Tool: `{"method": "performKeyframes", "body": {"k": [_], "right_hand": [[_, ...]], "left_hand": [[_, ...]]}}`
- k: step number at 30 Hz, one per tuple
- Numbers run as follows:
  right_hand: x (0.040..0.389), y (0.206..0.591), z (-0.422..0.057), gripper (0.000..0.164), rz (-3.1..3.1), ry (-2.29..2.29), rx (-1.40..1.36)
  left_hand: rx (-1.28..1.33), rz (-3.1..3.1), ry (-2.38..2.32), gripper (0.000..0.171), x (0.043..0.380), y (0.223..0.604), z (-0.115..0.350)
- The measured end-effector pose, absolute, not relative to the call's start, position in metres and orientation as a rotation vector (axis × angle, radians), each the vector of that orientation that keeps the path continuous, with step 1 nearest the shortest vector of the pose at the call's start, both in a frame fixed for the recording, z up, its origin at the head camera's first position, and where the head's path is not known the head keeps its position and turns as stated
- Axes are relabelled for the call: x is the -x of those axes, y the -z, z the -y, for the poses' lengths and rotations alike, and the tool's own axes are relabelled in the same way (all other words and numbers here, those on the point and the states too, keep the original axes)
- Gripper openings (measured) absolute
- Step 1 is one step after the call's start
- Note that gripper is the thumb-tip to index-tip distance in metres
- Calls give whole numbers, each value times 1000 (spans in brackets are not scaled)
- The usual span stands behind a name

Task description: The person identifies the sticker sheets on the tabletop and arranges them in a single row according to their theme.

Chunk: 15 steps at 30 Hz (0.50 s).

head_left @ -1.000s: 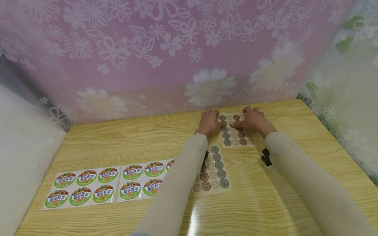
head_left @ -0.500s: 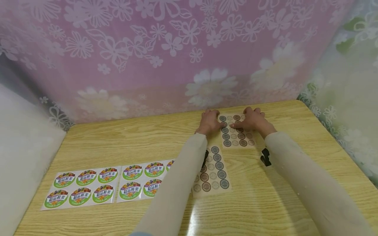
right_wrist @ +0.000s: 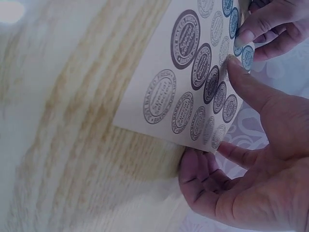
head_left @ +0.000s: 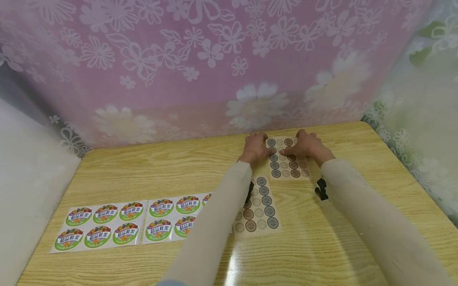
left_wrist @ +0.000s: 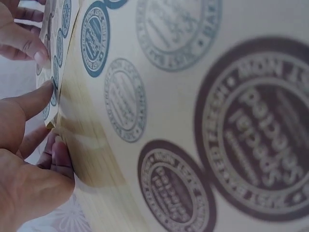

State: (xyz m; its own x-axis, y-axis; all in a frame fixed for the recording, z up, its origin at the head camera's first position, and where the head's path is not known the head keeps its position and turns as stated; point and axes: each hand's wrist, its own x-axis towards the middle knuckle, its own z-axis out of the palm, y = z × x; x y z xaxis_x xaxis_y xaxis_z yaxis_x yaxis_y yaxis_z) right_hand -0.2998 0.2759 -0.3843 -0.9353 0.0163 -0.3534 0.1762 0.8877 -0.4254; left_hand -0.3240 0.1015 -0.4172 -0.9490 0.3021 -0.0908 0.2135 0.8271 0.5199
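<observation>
At the table's far edge lies a sheet of round stickers (head_left: 288,168), printed in dark blue, brown and pale rows. My left hand (head_left: 255,148) grips its left side, thumb (left_wrist: 36,99) on top and the other fingers bent at the far edge. On the right side my right hand (head_left: 307,144) pinches the same sheet, its thumb (right_wrist: 246,82) reaching across the printed circles and its fingers curled by the margin. Both thumbs come close together. The sheet's near corner (right_wrist: 126,118) rests over the wood in the right wrist view. Fingertips behind the sheet are partly hidden.
A second sheet of round stickers (head_left: 258,235) lies nearer, partly under my left sleeve (head_left: 214,222). Further left are fruit-label sticker sheets (head_left: 140,240) on the wooden table (head_left: 161,163). A pink floral cloth (head_left: 171,91) hangs behind the far edge.
The camera view shifts very slightly. Both hands keep their places on the far sticker sheet, and no other thing has visibly moved.
</observation>
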Motion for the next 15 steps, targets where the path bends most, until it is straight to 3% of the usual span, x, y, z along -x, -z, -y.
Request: {"method": "performKeyframes", "body": {"k": [10,15], "right_hand": [[302,391,-283,83,-2738,737,-95],[300,392,-289,69,-2783,743,-48]], "left_hand": [[-249,-2900,-748,47,315,408,-112],[-231,-2912,-841,39,313,413,-113]]}}
